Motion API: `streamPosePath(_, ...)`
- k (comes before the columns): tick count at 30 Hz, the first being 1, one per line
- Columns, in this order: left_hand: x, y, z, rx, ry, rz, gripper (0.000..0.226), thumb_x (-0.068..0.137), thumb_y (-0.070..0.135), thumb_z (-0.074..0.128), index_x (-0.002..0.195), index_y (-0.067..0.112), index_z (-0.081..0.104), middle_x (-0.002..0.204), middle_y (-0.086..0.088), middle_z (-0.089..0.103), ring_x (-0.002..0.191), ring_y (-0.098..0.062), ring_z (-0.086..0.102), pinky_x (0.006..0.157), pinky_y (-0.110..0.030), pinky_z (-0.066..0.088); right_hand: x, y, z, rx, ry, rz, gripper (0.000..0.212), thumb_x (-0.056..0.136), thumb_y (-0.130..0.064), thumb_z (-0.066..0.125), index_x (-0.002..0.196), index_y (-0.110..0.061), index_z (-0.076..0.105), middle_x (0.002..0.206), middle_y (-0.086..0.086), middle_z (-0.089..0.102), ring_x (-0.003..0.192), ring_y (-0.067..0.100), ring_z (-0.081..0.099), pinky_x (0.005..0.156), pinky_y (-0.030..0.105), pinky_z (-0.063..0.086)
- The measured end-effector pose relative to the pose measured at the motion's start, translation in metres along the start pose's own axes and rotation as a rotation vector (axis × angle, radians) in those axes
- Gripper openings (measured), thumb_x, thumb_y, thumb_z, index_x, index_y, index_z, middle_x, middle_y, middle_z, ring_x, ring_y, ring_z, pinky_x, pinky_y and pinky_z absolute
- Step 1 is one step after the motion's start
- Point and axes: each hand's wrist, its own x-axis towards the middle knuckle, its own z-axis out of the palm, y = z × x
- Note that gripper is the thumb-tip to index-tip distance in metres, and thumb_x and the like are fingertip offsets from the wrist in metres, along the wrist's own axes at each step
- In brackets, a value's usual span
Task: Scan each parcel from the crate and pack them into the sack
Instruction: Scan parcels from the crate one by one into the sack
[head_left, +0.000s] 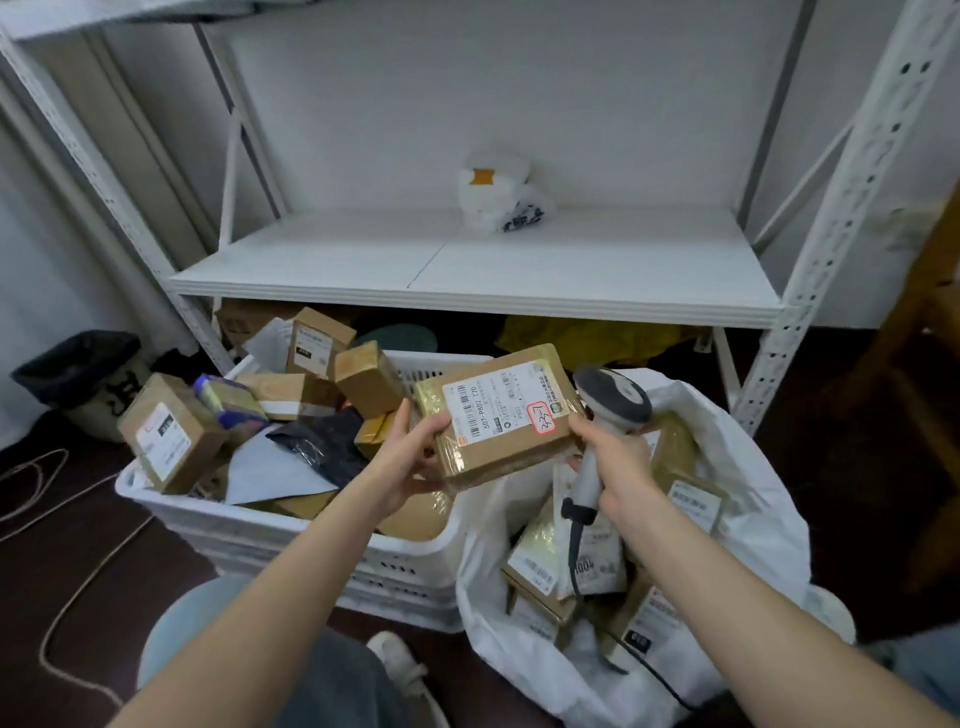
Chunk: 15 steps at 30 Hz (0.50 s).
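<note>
Soft, even indoor light falls from above, bright on the white shelf (519, 270) and wall (467, 104) toward 12 o'clock. Beneath the shelf lies deep shadow, and the floor (62, 545) at 8 and 4 o'clock goes dark. Clear tape on the parcel (498, 421) at centre catches pale glare. The parcel and scanner (615, 397) are sharpest, though small label print smears; the bag (501, 195) on the shelf is blurred. Wide-angle distortion bends the rack uprights (836, 208) at 9 and 3 o'clock.

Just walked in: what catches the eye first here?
A brown cardboard parcel with a white label is held mid-frame by the left hand, beside the grey scanner gripped by the right hand. A white plastic crate heaped with parcels sits left; a white sack lies lower right.
</note>
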Motion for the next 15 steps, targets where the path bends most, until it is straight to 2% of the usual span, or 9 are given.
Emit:
streamPosePath(3,-0.008,-0.012,0.014,0.06,-0.09,0.032,0.058,0.087,0.036,0.065,0.138,0.039,0.036,0.112,-0.008,0.067,0.097,-0.033,0.065,0.09,-0.059,0.05,-0.004,-0.007,-0.021,0.026,0.06,-0.009,0.039,0.082,-0.004,0.073,0.118,-0.002,0.057,0.105,0.014,0.07,0.087,0.021,0.07,0.083,0.037,0.058)
streamPosePath(7,-0.011,-0.015,0.025,0.079,-0.105,0.022,0.063,0.083,0.049,0.067,0.134,0.023,0.042,0.122,-0.011,0.061,0.097,-0.028,0.066,0.094,-0.051,0.051,-0.006,-0.014,-0.037,-0.01,0.113,-0.025,0.029,0.082,-0.002,0.073,0.106,-0.004,0.057,0.101,0.018,0.07,0.079,0.022,0.07,0.063,0.031,0.057)
streamPosePath(10,-0.011,-0.016,0.03,0.101,-0.137,-0.031,0.054,0.083,0.043,0.066,0.126,0.017,0.047,0.112,-0.01,0.063,0.096,-0.025,0.063,0.093,-0.044,0.052,-0.01,-0.019,-0.044,0.01,0.113,-0.021,0.033,0.083,-0.002,0.071,0.111,-0.002,0.053,0.086,0.012,0.068,0.064,0.017,0.068,0.045,0.024,0.053)
streamPosePath(12,-0.013,-0.019,0.036,0.018,-0.116,-0.052,0.044,0.086,0.037,0.064,0.12,0.012,0.053,0.102,-0.008,0.067,0.094,-0.025,0.064,0.091,-0.041,0.053,-0.011,-0.019,-0.047,0.023,0.113,-0.028,0.033,0.083,-0.003,0.072,0.111,-0.003,0.053,0.087,0.011,0.068,0.066,0.016,0.067,0.046,0.023,0.054)
streamPosePath(15,-0.013,-0.028,0.049,-0.141,-0.019,-0.085,0.042,0.089,0.03,0.064,0.123,0.009,0.054,0.102,-0.009,0.063,0.092,-0.024,0.062,0.088,-0.039,0.055,-0.009,-0.007,-0.05,0.0,0.128,-0.039,0.031,0.083,-0.003,0.072,0.11,-0.001,0.058,0.105,0.017,0.069,0.079,0.019,0.067,0.07,0.028,0.057)
